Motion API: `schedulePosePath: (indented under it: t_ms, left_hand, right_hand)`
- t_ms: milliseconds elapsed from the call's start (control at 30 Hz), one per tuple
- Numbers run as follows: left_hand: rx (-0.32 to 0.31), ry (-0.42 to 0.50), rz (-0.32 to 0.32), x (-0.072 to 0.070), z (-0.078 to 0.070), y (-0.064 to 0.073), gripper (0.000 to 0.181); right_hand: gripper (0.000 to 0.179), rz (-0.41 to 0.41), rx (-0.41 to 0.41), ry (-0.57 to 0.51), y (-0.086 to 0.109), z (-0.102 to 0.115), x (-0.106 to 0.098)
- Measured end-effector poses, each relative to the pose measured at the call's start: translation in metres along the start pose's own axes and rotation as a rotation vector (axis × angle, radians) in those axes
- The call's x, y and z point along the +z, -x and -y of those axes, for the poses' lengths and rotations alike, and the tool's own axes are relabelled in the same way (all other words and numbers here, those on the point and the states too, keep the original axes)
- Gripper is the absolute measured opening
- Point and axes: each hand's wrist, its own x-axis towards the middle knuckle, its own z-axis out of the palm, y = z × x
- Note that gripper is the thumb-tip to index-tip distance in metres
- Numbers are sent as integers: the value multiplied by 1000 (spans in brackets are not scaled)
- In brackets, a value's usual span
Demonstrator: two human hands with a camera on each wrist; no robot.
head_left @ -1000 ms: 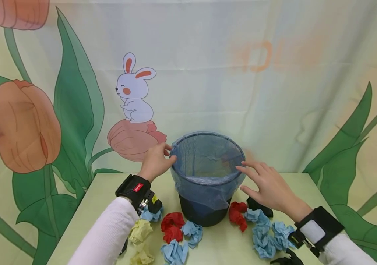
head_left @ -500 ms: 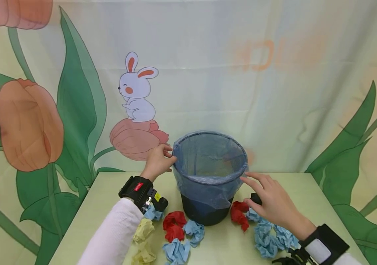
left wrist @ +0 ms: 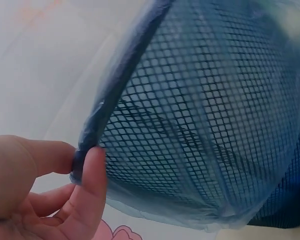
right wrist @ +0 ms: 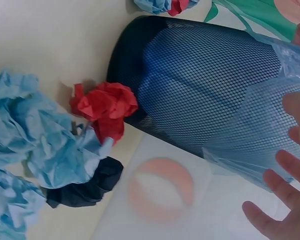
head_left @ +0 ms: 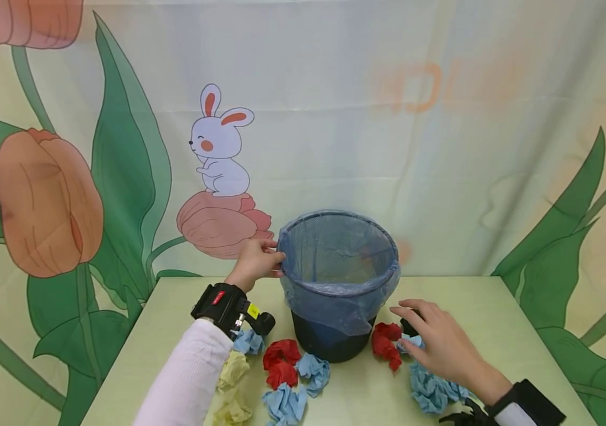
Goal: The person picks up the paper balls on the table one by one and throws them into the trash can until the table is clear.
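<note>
A black mesh wastebasket point(head_left: 332, 349) stands upright on the table, lined with a translucent blue bin bag point(head_left: 329, 305) folded over its rim. My left hand point(head_left: 254, 261) pinches the bag-covered rim point(left wrist: 121, 75) at the left, thumb and finger on either side of it in the left wrist view. My right hand point(head_left: 444, 340) hovers apart from the bin on its right, fingers spread and holding nothing. Near it lie a red crumpled paper point(head_left: 385, 346), light blue crumpled papers point(head_left: 432, 387) and a black crumpled piece point(right wrist: 92, 185), partly hidden by the hand in the head view.
Left of the bin lie red point(head_left: 281, 362), light blue point(head_left: 313, 373) and yellow crumpled papers point(head_left: 234, 370) on the pale table point(head_left: 132, 361). A curtain point(head_left: 324, 118) printed with a rabbit and tulips hangs close behind the table's back edge.
My right hand has left the bin's right rim and moved down and slightly right, over the crumpled papers. The left hand has stayed at the left rim.
</note>
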Motion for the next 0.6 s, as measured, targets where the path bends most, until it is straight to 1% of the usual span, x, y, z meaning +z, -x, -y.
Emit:
schedulePosePath:
  t_ms: [100, 200, 400, 500, 600]
  left_hand:
    - [-35, 21, 27, -2, 2, -3, 46]
    - [-48, 24, 41, -2, 4, -5, 45]
    - [-62, 40, 52, -2, 6, -5, 39]
    - [-63, 39, 54, -2, 5, -5, 40]
    - [-62, 38, 57, -2, 5, -5, 41]
  right_hand:
    - [56, 35, 15, -4, 6, 0, 5]
    - [55, 59, 40, -10, 12, 0, 9]
    - [58, 109, 68, -10, 23, 0, 17]
    - [58, 113, 70, -8, 27, -1, 19]
    - [57, 115, 90, -7, 30, -1, 19]
